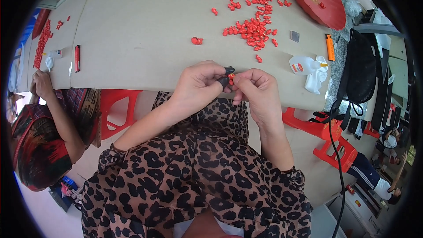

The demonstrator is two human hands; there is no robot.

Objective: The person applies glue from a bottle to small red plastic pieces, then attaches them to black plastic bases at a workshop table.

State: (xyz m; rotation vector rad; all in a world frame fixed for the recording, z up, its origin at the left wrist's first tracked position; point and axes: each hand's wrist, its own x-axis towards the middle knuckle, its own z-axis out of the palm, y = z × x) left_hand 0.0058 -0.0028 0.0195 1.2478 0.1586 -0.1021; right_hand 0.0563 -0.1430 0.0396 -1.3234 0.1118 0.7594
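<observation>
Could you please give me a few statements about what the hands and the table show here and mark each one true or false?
1. Both hands meet at the near edge of the table, the left hand beside the right hand. True.
2. The fingers pinch a small red piece between them. True.
3. The heap of red pieces lies in a blue bowl. False: it lies loose on the bare table.
4. The white squeeze bottle stands left of the hands. False: it lies to their right, by a white cloth.
5. A second person's hand rests at the table's left end. True.
</observation>
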